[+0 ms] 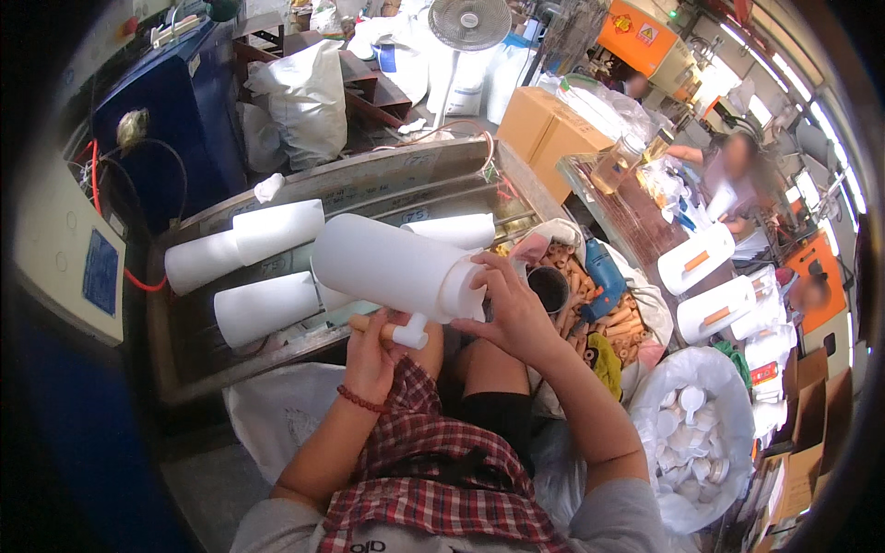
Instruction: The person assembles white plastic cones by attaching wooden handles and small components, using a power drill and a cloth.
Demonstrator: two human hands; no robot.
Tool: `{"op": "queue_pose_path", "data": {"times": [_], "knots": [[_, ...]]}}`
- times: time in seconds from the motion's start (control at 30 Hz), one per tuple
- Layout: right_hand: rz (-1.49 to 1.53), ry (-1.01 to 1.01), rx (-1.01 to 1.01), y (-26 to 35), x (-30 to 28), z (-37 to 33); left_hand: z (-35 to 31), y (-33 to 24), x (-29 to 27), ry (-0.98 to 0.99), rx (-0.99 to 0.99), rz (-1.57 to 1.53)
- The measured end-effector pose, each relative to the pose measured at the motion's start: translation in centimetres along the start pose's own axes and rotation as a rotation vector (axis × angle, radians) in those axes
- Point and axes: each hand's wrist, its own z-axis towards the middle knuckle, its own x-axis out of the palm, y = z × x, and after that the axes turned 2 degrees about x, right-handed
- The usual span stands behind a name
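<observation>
My right hand (512, 313) grips the narrower end of a large white plastic cylinder (396, 263), which lies tilted across in front of me. Just below it, my left hand (369, 359) is closed round a short tan handle (359, 323) with a white plastic fitting (411, 333) at its right end. The fitting is close under the cylinder; whether they touch I cannot tell. More white cylinders (263, 309) lie beyond, on a long trough-like bench (203, 373).
A sack of tan handles (629, 324) holds a blue power drill (601, 276). A bag of white caps (691, 433) stands at right. White cylinders with tan handles (697, 260) lie on the right table (590, 180), where another person (728, 175) sits. A fan (468, 23) stands behind.
</observation>
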Motion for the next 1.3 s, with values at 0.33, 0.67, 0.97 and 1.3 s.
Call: {"op": "queue_pose_path", "data": {"times": [0.33, 0.67, 0.97, 1.3], "knots": [[-0.437, 0.086, -0.463, -0.6, -0.3, 0.6, -0.9, -1.3, -0.8, 0.05, -0.07, 0.061], [-0.42, 0.117, -0.229, 0.2, 0.2, 0.5, -1.0, -1.9, 0.0, 0.011, 0.015, 0.055], [0.351, 0.414, 0.147, 1.9, 0.1, 0.3, -0.5, -2.6, -0.2, 0.011, 0.097, -0.003], [-0.087, 0.126, 0.249, 3.3, -0.1, 1.6, -0.2, -3.3, -0.7, 0.004, 0.186, 0.015]]}}
